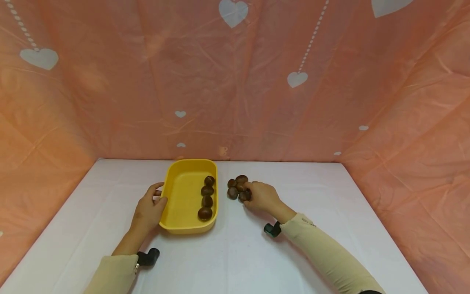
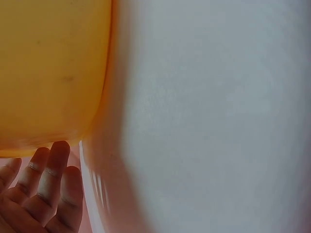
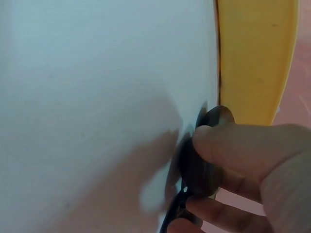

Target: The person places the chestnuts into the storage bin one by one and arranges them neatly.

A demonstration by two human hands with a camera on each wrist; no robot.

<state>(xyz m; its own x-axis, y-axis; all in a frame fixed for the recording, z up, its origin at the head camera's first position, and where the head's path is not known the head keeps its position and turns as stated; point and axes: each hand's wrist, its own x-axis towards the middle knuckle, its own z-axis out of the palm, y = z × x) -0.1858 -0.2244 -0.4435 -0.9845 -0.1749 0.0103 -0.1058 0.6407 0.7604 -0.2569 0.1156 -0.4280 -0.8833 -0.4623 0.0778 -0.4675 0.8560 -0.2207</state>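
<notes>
A yellow tray [image 1: 178,208] lies lengthwise on the table, with a line of several brown chestnuts [image 1: 207,201] along its right side. My left hand [image 1: 148,209] rests at the tray's left rim, its fingers loosely extended against the wall. From the left wrist view, the fingertips [image 2: 59,148] meet the yellow wall. Just right of the tray sits a small cluster of chestnuts [image 1: 232,193]. Over its right side, my right hand [image 1: 263,197] has thumb and fingers on a chestnut [image 3: 198,170], pinching it low over the table. More chestnuts lie partly behind those fingers.
A white cloth covers the table [image 1: 227,261]. Behind it and along both sides hangs a pink-orange sheet [image 1: 235,90] with white hearts. Each wrist carries a small black camera, one on the left [image 1: 148,257] and one on the right [image 1: 272,229].
</notes>
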